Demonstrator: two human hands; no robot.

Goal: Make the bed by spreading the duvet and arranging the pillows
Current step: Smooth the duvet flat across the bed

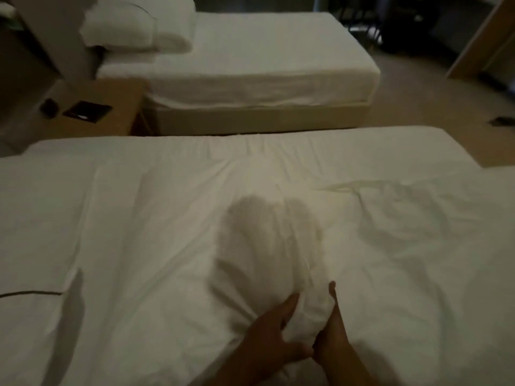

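two hands meet at the near edge of the white duvet (167, 218), which covers the near bed and lies with its long axis running left to right across the view. the left hand (267, 330) and right hand (334, 338) sit close together and gather one raised bunch of the cloth between them. the left fingers (289, 300) curl round the bunch's left side. the right hand presses in from the right with one finger standing up along the cloth; its other fingers are hidden, but it seems to be gripping too. from the bunch a soft ridge with creases points away from the person towards the far edge.

one second bed (264, 51) stands beyond, parallel and well apart, with a bare white sheet. a stack of white pillows (125, 26) rests at its left end, at least two, though blur hides the exact count. one wooden nightstand (117, 87) stands between the beds at left, carrying two dark objects: a flat one (87, 111) and a smaller one (48, 107).
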